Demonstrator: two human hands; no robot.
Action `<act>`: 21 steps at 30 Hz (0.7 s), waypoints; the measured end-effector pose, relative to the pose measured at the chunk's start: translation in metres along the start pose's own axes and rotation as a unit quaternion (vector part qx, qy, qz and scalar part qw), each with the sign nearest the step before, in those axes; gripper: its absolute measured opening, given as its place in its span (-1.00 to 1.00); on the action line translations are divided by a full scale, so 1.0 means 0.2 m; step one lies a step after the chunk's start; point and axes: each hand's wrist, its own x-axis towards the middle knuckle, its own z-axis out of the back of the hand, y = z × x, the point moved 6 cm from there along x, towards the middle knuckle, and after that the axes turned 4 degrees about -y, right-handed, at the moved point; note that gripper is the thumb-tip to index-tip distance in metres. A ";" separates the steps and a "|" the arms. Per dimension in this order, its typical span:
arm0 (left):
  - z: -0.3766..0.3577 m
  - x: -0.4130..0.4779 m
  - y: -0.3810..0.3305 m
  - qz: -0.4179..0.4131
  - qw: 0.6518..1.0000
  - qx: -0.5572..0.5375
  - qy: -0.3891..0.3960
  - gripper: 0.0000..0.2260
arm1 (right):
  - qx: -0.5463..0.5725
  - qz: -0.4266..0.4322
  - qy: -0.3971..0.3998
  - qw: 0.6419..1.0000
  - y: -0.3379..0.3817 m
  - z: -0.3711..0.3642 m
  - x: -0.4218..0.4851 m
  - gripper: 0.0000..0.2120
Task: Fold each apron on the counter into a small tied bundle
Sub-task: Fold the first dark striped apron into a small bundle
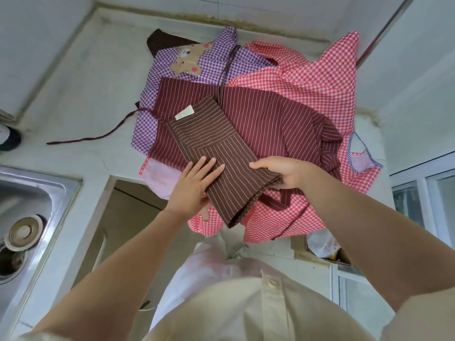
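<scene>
One brown striped apron (221, 148), folded into a long strip, lies atop piled aprons (270, 114) on the desk (86, 94). Left hand (194, 185) rests flat on its left edge, fingers straight. Right hand (285, 172) pinches its right edge, thumb on top. The strip extends away beyond both.

The brown striped apron (209, 143), folded narrow, lies diagonally on maroon apron (270, 119); purple apron (211, 62), red checked apron (320, 77) apparently spread beneath.
</scene>
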 end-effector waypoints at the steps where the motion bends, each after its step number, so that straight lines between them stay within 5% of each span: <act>1: 0.00 0.01 0.01 0.032 0.998 -0.053 0.004 -0.23 | 0.047 0.008 0.016 0.999 0.00 0.00 0.00 -0.86; 3: -0.01 0.02 0.05 0.113 0.977 -0.182 0.007 -0.27 | 0.135 0.050 0.058 0.988 0.03 0.00 0.02 -0.84; 5: -0.01 0.02 0.10 0.187 0.949 -0.254 0.007 -0.31 | 0.108 0.139 0.055 0.983 0.07 0.03 0.05 -0.81; 6: 0.01 0.02 0.11 0.206 0.941 -0.269 0.004 -0.36 | 0.037 0.201 0.009 0.979 0.10 0.08 0.07 -0.76; 8: 0.03 0.03 0.13 0.230 0.929 -0.290 0.012 -0.49 | -0.136 0.301 -0.081 0.940 0.17 0.13 0.10 -0.35; 11: 0.02 0.03 0.17 0.277 0.910 -0.308 0.032 -0.60 | -0.340 0.384 -0.090 0.854 0.25 0.02 0.14 -0.05; 13: 0.03 0.03 0.21 0.299 0.901 -0.314 0.021 -0.69 | -0.360 0.408 -0.098 0.833 0.32 -0.03 0.16 -0.32; 16: 0.09 0.06 0.22 0.340 0.863 -0.373 0.002 -0.81 | -0.295 0.405 -0.093 0.861 0.45 -0.10 0.19 -0.80; 21: 0.08 0.12 0.32 0.435 0.697 -0.567 -0.067 -0.83 | -0.341 0.378 -0.142 0.849 0.54 -0.13 0.36 -0.80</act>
